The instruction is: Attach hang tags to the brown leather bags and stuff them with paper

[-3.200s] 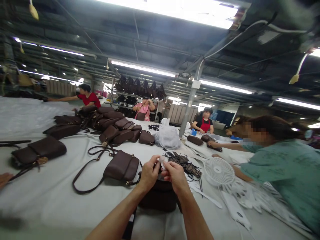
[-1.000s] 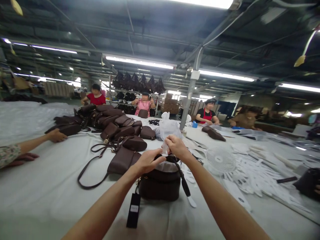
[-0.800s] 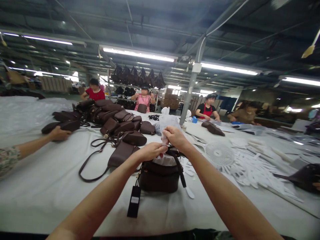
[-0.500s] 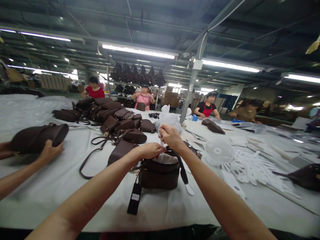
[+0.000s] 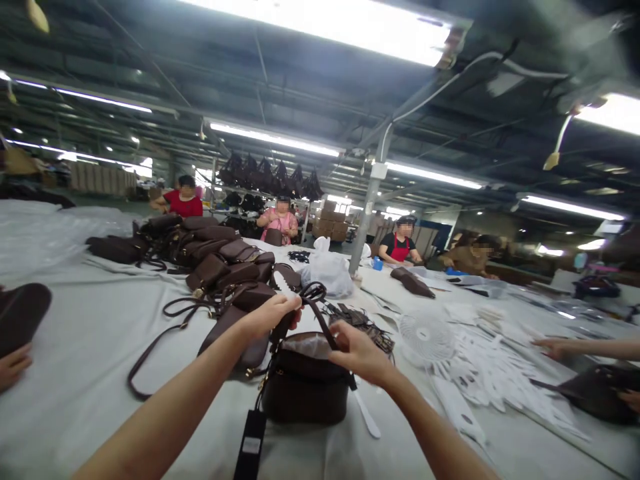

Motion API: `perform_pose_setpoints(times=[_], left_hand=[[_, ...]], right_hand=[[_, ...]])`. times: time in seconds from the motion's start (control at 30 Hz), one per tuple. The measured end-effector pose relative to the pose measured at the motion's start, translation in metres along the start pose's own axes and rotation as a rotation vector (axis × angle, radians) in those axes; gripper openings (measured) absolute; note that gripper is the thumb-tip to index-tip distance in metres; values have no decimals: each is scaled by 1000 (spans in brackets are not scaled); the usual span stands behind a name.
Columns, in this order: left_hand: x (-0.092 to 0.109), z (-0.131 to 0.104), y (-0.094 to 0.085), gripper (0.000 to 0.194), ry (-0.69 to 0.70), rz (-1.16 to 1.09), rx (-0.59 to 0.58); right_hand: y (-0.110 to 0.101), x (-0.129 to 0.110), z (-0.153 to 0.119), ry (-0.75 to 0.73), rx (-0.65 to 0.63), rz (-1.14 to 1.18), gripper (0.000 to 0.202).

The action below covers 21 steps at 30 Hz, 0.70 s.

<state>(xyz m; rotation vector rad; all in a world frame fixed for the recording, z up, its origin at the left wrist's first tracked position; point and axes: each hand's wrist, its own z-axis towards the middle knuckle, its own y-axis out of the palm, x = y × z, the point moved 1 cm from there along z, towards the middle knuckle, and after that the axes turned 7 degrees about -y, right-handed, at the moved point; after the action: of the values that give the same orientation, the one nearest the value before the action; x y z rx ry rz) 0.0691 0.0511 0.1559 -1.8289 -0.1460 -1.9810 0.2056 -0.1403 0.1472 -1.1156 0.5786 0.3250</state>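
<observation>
A dark brown handbag (image 5: 306, 393) stands upright in front of me, its top open on a whitish lining. A black tag (image 5: 250, 443) hangs at its left side. My left hand (image 5: 283, 313) is closed above the bag's left side around a white plastic strip (image 5: 284, 283), beside the bag's looped strap. My right hand (image 5: 353, 350) has its thumb and fingers on the dark strap (image 5: 323, 320) at the bag's right rim. Another white strip (image 5: 367, 413) sticks out at the bag's right.
Brown bags (image 5: 215, 257) are heaped behind and left. A white fan (image 5: 427, 337) and many white strips (image 5: 505, 380) lie right. Other people's hands are at the left edge and at the right (image 5: 563, 348). A plastic bag (image 5: 327, 270) and a post (image 5: 367, 220) are behind.
My left hand has risen and now has a white strip. My right hand has come down from above the bag to its right rim. The view has shifted, and hands have appeared at the right.
</observation>
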Motion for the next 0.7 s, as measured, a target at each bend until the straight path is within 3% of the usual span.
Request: perform_pose_setpoints(times=[0.1, 0.27, 0.37, 0.53, 0.7], left_hand=[[-7, -10, -16, 45, 13, -60, 84], [-29, -30, -37, 43, -37, -30, 220], [-37, -42, -39, 43, -72, -80, 218], [-43, -50, -45, 39, -219, -238, 342], [-58, -56, -58, 22, -297, -406, 423]], right_hand=[[-3, 20, -14, 18, -65, 51, 11], [-44, 54, -21, 88, 186, -24, 6], [-42, 65, -19, 126, 239, 30, 10], [-23, 51, -12, 65, 170, 157, 22], [-20, 27, -3, -25, 157, 47, 14]])
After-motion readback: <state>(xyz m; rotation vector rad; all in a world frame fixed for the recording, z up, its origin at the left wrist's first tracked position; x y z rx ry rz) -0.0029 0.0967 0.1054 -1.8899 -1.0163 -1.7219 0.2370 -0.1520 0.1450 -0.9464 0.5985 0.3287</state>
